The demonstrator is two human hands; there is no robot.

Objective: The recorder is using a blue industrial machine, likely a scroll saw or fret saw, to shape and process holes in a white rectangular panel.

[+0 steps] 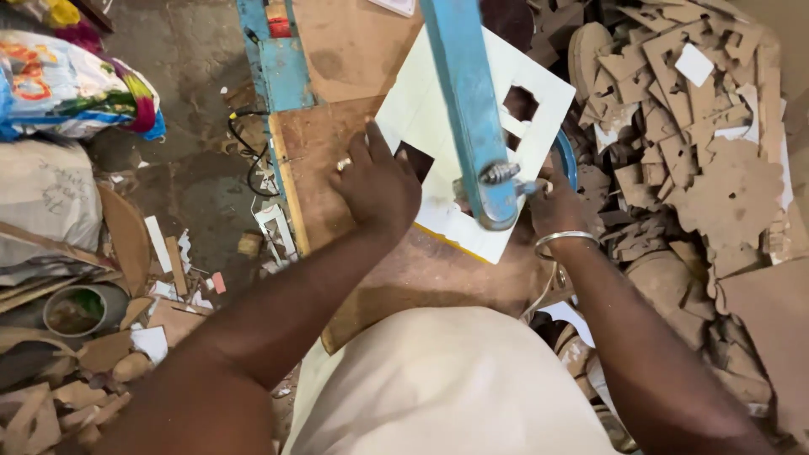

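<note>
A white square board (531, 93) with cut-out holes lies on a brown wooden worktable (324, 143), under the blue arm of a saw machine (463, 101). My left hand (379, 181), a ring on one finger, presses flat on the board's near left corner. My right hand (552, 202), a metal bangle on the wrist, rests at the board's right edge beside the blue arm's lower end; the arm hides its fingers, so their grip cannot be told.
A heap of brown board offcuts (691, 101) fills the right side. To the left lie floor scraps (168, 253), a round tin (76, 307), sacks (50, 84) and a black cable (253, 160). A blue machine frame (274, 59) stands behind the table.
</note>
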